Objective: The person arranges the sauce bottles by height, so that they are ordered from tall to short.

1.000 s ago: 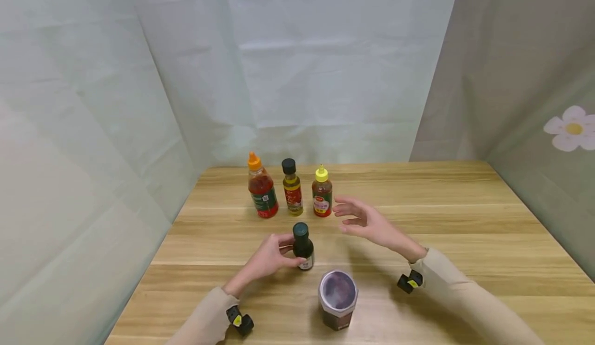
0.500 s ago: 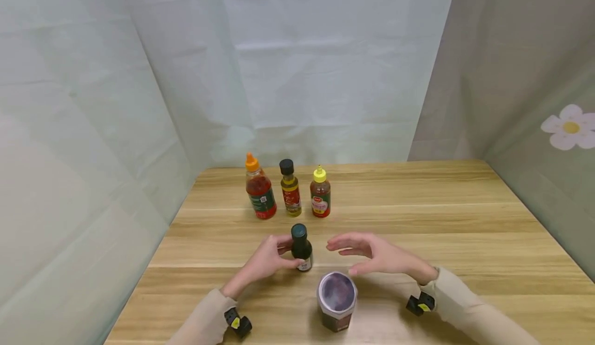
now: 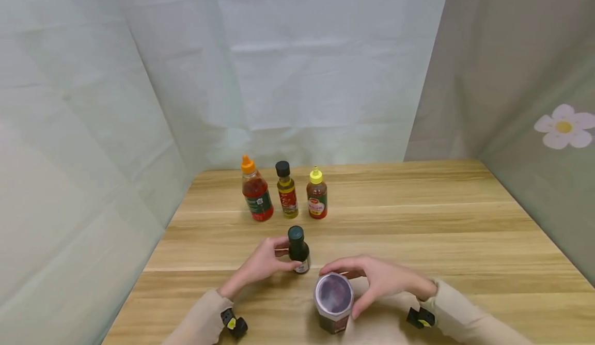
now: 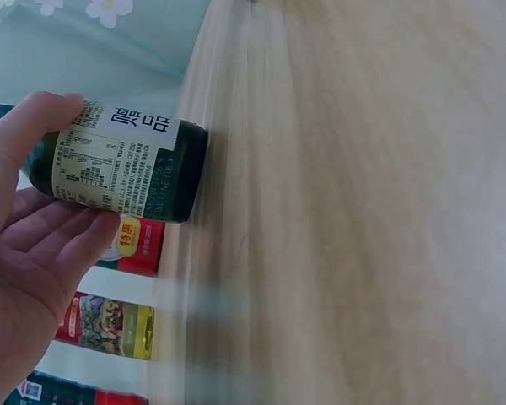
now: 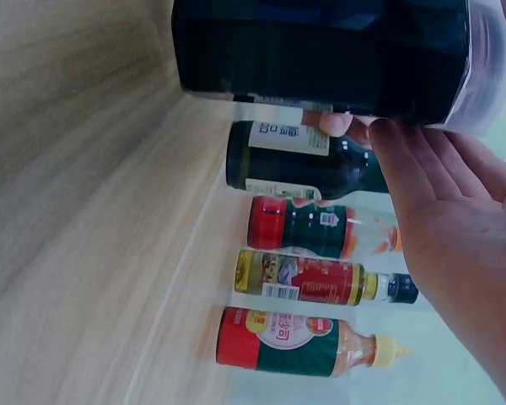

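As a person's right hand [image 3: 383,278] settles about a dark, many-sided jar with a translucent, pale-rimmed lid [image 3: 333,294], the left hand [image 3: 262,262] keeps a dark bottle with a blackish-green cap and white label [image 3: 298,252] clamped between thumb and fingers. Both containers stand upright on a wood-grain tabletop [image 3: 418,216], the jar nearer the person. A second ago the right hand was beside the yellow-capped bottle; now its fingers reach the jar's far side and its thumb the near one, apparently giving each hand a container to manage. Whether the right hand's grip is firm cannot be told. Behind stand three sauces: a red squeeze bottle with an orange nozzle cap [image 3: 257,198], a slim black-capped bottle of yellowish liquid [image 3: 287,198] and a small red bottle with a yellow nozzle cap [image 3: 317,200]. Pale, creased fabric [image 3: 316,76] hangs beyond.
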`<state>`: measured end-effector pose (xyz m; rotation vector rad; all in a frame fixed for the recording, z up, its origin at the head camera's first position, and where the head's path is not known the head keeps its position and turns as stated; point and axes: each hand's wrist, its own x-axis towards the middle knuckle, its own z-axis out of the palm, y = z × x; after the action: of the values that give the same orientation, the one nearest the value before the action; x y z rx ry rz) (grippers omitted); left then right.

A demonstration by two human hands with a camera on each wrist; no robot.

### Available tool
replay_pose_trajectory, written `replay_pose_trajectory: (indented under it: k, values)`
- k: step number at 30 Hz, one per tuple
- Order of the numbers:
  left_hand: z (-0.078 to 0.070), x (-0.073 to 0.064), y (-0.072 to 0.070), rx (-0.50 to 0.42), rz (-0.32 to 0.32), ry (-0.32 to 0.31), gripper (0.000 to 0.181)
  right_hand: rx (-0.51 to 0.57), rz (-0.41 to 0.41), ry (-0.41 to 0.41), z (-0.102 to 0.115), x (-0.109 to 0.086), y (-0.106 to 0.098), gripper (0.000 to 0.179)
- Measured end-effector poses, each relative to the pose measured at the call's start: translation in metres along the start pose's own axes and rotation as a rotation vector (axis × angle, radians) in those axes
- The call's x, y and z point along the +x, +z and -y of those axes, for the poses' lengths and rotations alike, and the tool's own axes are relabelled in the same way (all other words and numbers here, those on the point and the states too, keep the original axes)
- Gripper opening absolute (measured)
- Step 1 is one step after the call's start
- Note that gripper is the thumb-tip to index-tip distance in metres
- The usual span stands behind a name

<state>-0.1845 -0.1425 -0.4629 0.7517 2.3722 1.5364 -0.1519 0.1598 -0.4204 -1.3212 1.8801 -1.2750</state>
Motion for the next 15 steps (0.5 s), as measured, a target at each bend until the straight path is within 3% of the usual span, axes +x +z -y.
replay_pose_trajectory:
  k: [9,15]
  values:
    - [0.002,0.001,0.001,0.033,-0.021,0.064,0.046,-0.069,-0.051,-0.041,-0.001,0.002,0.007,0.071]
    - [-0.001,0.010,0.002,0.042,0.002,0.083,0.043,-0.125,-0.069,-0.068,-0.001,0.002,0.008,0.067]
